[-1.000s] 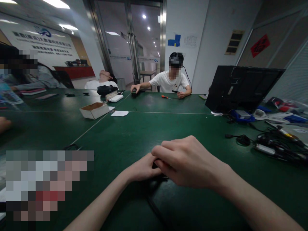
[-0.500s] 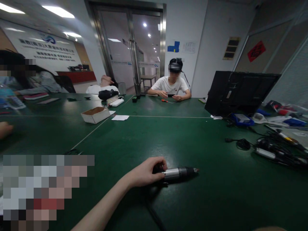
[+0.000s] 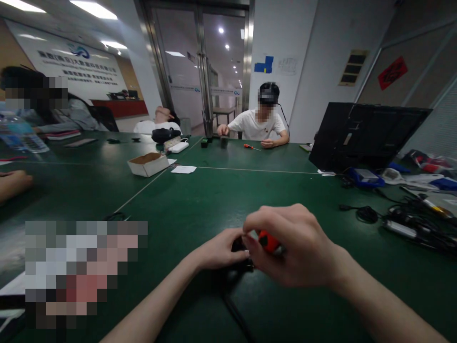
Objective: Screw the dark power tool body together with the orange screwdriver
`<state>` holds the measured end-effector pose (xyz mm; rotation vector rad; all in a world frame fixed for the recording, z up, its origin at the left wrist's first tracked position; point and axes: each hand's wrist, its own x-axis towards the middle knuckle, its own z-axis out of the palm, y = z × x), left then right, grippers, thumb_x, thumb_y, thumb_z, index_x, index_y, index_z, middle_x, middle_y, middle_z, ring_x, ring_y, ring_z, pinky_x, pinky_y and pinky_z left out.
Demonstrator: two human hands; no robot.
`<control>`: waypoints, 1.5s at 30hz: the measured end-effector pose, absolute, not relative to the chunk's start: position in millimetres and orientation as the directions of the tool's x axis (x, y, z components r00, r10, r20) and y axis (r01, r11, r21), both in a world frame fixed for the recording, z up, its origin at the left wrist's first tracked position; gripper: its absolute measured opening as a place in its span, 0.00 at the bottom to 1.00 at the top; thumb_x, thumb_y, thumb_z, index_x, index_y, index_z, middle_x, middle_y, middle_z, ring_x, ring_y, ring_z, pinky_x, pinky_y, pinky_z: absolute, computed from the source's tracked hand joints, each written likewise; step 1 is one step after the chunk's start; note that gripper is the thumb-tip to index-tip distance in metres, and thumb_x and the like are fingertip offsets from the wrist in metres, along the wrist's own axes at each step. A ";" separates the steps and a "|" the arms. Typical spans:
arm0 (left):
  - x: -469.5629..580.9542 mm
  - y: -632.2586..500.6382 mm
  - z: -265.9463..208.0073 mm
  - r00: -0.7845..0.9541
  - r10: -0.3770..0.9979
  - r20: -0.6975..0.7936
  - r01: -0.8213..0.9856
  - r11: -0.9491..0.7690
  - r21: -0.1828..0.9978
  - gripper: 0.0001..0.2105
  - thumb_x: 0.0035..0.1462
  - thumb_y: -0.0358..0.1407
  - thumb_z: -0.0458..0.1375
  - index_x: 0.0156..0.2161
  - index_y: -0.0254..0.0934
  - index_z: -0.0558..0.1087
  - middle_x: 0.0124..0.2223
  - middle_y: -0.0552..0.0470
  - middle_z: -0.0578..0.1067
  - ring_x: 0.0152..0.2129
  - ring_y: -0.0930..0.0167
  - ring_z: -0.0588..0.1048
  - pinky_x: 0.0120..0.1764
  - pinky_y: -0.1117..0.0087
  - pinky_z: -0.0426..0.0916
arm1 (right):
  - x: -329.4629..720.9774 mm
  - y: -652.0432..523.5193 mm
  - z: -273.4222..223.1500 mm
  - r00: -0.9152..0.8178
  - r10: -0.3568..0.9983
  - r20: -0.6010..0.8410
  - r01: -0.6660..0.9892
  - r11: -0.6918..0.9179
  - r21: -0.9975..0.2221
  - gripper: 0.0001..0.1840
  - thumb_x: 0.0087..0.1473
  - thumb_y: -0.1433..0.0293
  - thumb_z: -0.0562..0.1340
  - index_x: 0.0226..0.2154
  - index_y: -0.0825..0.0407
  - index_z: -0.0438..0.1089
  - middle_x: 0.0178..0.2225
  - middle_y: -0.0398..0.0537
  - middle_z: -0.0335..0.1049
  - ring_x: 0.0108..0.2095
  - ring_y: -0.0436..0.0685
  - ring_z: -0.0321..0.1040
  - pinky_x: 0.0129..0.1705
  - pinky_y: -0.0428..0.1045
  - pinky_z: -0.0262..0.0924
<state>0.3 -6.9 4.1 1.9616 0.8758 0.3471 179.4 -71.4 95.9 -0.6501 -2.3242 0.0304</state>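
My left hand point(image 3: 221, 250) is closed around the rear of a corded electric screwdriver lying on the green table point(image 3: 200, 205). Most of that tool's silver and black body is now hidden behind my right hand; its black cord point(image 3: 233, 309) runs down toward me. My right hand point(image 3: 291, 243) is in front of and over the tool, its fingers curled around a red-and-black screwdriver handle point(image 3: 269, 241). The shaft and tip of this screwdriver are hidden. Thumb and index finger of my right hand come close to my left fingertips.
A tangle of black cables with another silver tool point(image 3: 402, 228) lies to the right, below a black monitor point(image 3: 367, 136). An open cardboard box point(image 3: 148, 166) and white paper point(image 3: 183, 169) are further off. Across the table sits a person point(image 3: 262, 124) near an orange screwdriver point(image 3: 250, 146).
My right hand has come in from the lower right with the red-and-black screwdriver, covering the electric screwdriver's front. My left hand keeps its hold. The person opposite has moved one hand outward.
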 end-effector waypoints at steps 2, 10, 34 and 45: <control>-1.0 -5.6 1.9 0.733 0.673 -0.098 0.441 -0.361 0.822 0.11 0.51 0.37 0.58 0.40 0.38 0.70 0.41 0.54 0.73 0.39 0.64 0.70 0.43 0.68 0.63 | 185.8 -63.4 106.4 -0.647 0.543 0.534 0.504 0.831 -0.235 0.07 0.57 0.70 0.57 0.40 0.53 0.62 0.33 0.42 0.68 0.29 0.46 0.62 0.29 0.43 0.53; -1.8 -4.6 -2.4 0.718 0.687 -0.116 0.515 -0.411 0.753 0.14 0.53 0.41 0.58 0.43 0.36 0.69 0.43 0.50 0.72 0.41 0.62 0.70 0.42 0.66 0.65 | 189.4 -59.5 106.5 -0.731 0.608 0.311 0.566 0.794 -0.221 0.03 0.58 0.73 0.57 0.37 0.54 0.63 0.35 0.43 0.66 0.29 0.46 0.59 0.29 0.43 0.50; -1.3 -4.1 -0.7 0.734 0.673 -0.091 0.483 -0.424 0.766 0.14 0.52 0.41 0.58 0.42 0.35 0.69 0.43 0.49 0.73 0.38 0.62 0.72 0.41 0.65 0.66 | 186.8 -50.7 99.3 -0.752 0.602 0.268 0.558 0.798 -0.225 0.05 0.58 0.71 0.58 0.39 0.53 0.62 0.37 0.43 0.66 0.30 0.47 0.61 0.30 0.43 0.52; -1.4 -4.2 -0.5 0.729 0.677 -0.096 0.497 -0.428 0.755 0.13 0.52 0.41 0.58 0.41 0.36 0.69 0.42 0.50 0.73 0.38 0.63 0.71 0.39 0.66 0.66 | 186.5 -50.8 98.2 -0.750 0.601 0.277 0.560 0.799 -0.217 0.05 0.58 0.72 0.58 0.38 0.53 0.63 0.37 0.43 0.66 0.30 0.47 0.61 0.30 0.43 0.51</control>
